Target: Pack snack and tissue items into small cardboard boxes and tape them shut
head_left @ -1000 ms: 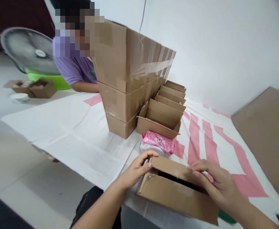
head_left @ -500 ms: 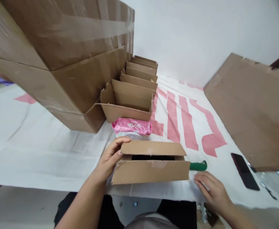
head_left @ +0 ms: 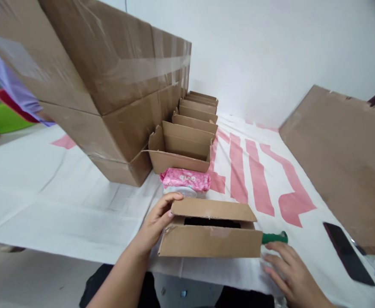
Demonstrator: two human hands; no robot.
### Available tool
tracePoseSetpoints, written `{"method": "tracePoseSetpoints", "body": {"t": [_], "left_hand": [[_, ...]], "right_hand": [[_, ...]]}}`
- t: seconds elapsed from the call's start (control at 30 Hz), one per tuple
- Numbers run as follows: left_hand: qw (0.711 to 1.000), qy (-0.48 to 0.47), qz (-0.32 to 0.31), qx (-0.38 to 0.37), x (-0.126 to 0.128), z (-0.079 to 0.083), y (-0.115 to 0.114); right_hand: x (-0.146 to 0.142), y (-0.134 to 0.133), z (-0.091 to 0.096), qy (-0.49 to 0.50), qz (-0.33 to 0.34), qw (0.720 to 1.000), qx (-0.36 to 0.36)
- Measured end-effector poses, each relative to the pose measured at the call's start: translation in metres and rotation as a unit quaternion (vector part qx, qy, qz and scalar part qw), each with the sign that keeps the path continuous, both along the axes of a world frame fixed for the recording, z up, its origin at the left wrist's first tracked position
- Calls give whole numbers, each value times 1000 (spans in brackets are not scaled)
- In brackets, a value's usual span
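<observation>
Just in front of me on the table is a small cardboard box [head_left: 209, 241], its top flaps partly raised, with something black showing through the gap. My left hand [head_left: 158, 220] grips the box's left end, thumb and fingers around the flap corner. Beyond the box's right end a green handle [head_left: 275, 238] sticks out; the rest of that tool is hidden. My right hand [head_left: 288, 267] is beside this handle with fingers apart and nothing visible in it. Behind the box lies a pink soft pack [head_left: 186, 179] with a pale round lid partly in view.
A row of open cardboard boxes [head_left: 181, 162] runs back along a stack of large taped cartons [head_left: 120, 85]. On the right are a dark phone [head_left: 348, 254] and a big leaning cardboard sheet [head_left: 341, 162]. A lilac sleeve [head_left: 14, 81] shows at far left, near a green bin [head_left: 6, 119].
The view has shifted, so everything sits lower and farther right. My right hand's fingers have spread from a closer pinch near the green handle. My left hand keeps its hold on the box.
</observation>
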State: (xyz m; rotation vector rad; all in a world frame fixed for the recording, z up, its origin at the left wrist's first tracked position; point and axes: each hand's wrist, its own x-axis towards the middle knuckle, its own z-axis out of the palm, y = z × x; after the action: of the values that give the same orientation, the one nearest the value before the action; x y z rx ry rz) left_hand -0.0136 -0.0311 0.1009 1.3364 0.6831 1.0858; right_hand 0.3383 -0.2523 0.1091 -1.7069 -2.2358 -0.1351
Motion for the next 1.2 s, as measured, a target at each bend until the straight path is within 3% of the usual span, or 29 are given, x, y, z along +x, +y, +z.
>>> {"method": "tracePoseSetpoints", "body": {"t": [0.1,0.17,0.3,0.5,0.63,0.7,0.9,1.03,1.2], "left_hand": [[1000,0,-11,10,-1,-5,2],[1000,1,-24,17,-2,-6,2],[998,-11,-55,30,-5,-8,1],[996,-14,-88,13,-6,-14,-1],[996,-6,-90,4,-4,-13,-2],[997,-3,-81,5,-3,-11,-2],[995,-20,-102,1,-3,-10,-2],[995,-32,-99,8,-2,-12,-2],[995,-38,-89,-11,0,-10,-4]], "right_hand": [[-3,23,26,51,-9,997,63],[-12,39,45,93,-3,993,66],[-36,61,72,156,54,986,3],[-62,74,95,277,189,938,-88],[-72,81,119,195,202,942,-186],[-77,84,121,162,209,944,-196],[-84,85,103,123,183,967,-129],[-75,91,125,31,226,965,-125],[-69,98,147,-52,236,970,-7]]}}
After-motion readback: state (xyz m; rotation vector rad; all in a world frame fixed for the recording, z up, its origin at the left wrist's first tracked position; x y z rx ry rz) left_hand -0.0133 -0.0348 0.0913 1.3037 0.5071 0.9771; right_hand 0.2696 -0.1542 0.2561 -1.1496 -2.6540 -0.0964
